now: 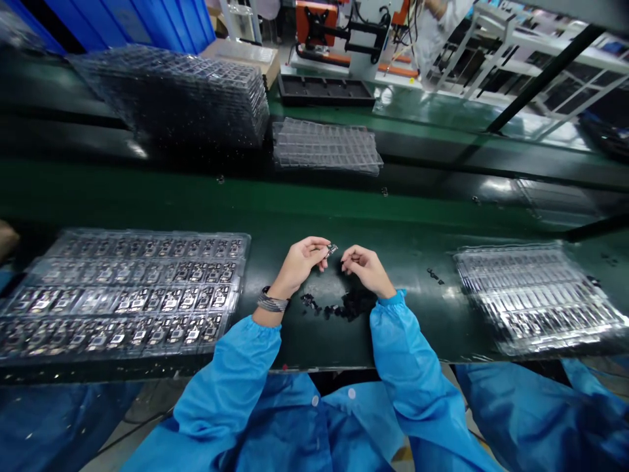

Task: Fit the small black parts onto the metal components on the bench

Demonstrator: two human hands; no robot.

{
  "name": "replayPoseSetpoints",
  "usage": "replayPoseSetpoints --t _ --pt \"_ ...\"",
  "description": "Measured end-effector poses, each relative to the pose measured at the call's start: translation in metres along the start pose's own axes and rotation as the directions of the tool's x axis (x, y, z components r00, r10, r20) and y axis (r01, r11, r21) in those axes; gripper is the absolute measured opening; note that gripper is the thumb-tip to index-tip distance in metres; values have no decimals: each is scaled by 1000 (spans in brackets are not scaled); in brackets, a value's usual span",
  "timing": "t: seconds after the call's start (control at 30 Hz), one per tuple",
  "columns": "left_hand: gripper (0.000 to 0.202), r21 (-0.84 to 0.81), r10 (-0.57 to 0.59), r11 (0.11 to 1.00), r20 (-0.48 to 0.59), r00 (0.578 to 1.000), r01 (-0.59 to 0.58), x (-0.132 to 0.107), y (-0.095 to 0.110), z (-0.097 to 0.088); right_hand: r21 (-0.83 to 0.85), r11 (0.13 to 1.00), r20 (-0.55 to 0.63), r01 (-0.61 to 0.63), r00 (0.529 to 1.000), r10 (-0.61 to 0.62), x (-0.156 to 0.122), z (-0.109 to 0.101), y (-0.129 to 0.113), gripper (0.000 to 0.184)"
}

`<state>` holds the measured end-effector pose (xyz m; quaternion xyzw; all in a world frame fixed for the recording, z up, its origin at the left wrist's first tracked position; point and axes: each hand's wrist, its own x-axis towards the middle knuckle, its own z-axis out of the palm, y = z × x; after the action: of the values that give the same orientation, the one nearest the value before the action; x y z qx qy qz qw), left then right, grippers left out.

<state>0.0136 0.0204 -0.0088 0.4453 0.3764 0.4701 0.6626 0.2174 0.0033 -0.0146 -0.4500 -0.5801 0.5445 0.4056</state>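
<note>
The person wears a blue coat of smooth, slightly shiny cloth, with two round white buttons showing on its front. The sleeves are a brighter blue, loose and creased, gathering into frilled cuffs below the bare left hand and right hand. A grey band with thin dark stripes circles the left wrist, beside a narrow black one.

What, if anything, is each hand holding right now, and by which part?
The left hand pinches a small circuit board by one end, between thumb and fingers. Whether the right hand holds anything cannot be told.
</note>
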Motion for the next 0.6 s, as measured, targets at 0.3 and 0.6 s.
replayPoseSetpoints --t 0.3,0.6 --pt "28 40 -2 999 -11 1000 3 -1 -4 7 65 997 -162 30 987 -19 1 3 1 24" --pt "36 -2 16 1000 7 1000 -16 0 -17 13 46 998 -171 41 985 -32 3 4 5 22"
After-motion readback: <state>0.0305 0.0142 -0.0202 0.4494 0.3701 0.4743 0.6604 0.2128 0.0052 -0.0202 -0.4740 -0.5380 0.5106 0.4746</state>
